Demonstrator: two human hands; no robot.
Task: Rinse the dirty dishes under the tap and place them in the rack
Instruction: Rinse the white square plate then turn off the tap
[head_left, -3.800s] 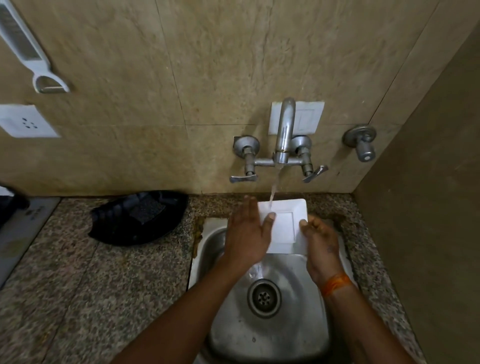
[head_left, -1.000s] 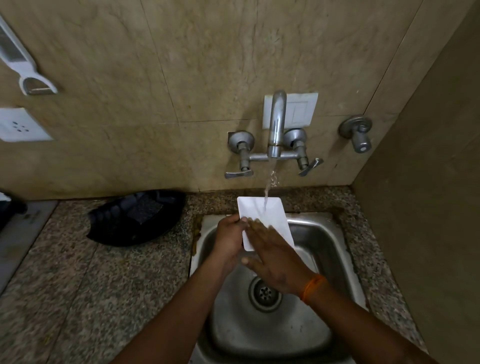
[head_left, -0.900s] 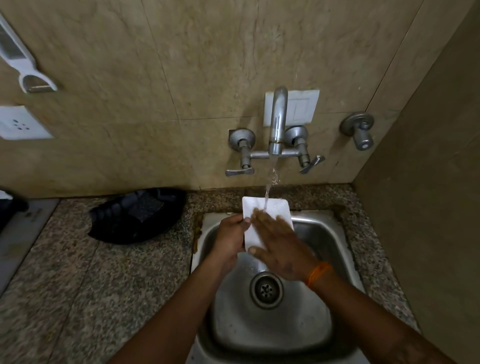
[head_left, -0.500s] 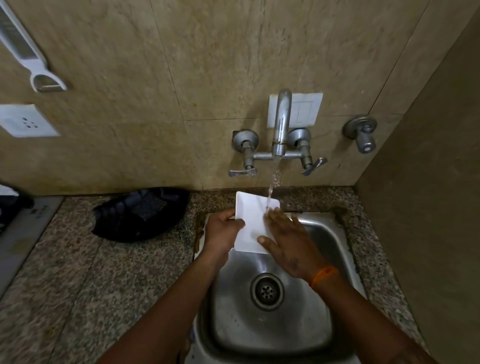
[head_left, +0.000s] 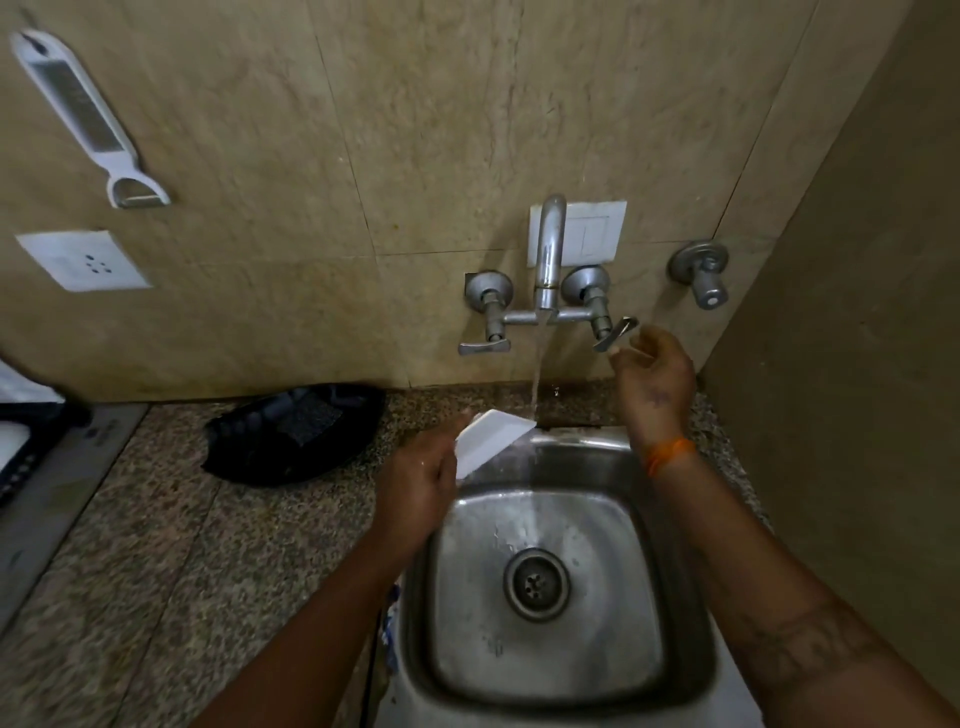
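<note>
Partly hidden, the white square plate (head_left: 493, 435) shows only its far and right portion; its near-left edge disappears behind the left hand (head_left: 422, 486), so how the fingers wrap it cannot be made out beyond the grip itself. That hand is clamped on the plate's left edge, with one fingertip showing past the plate's far-left corner. The plate is tilted, hanging over the far-left corner of the steel sink (head_left: 691, 613), and the stream of water (head_left: 536, 374) from the tap (head_left: 548, 249) falls just past its right corner.

The right hand (head_left: 655, 382) is raised at the tap's right lever (head_left: 615, 332), fingers curled loosely and slightly apart, holding nothing; whether the fingertips actually touch the lever is hard to tell (they sit right against its tip).

At the far left edge a dark rack (head_left: 23, 441) is cut off by the frame, and its contents are too cropped to name. A black tray (head_left: 291, 434) lies on the granite counter (head_left: 156, 545) left of the sink, with a dark scrubbing pad in it. The sink basin holds only running water and its drain (head_left: 536, 584).
</note>
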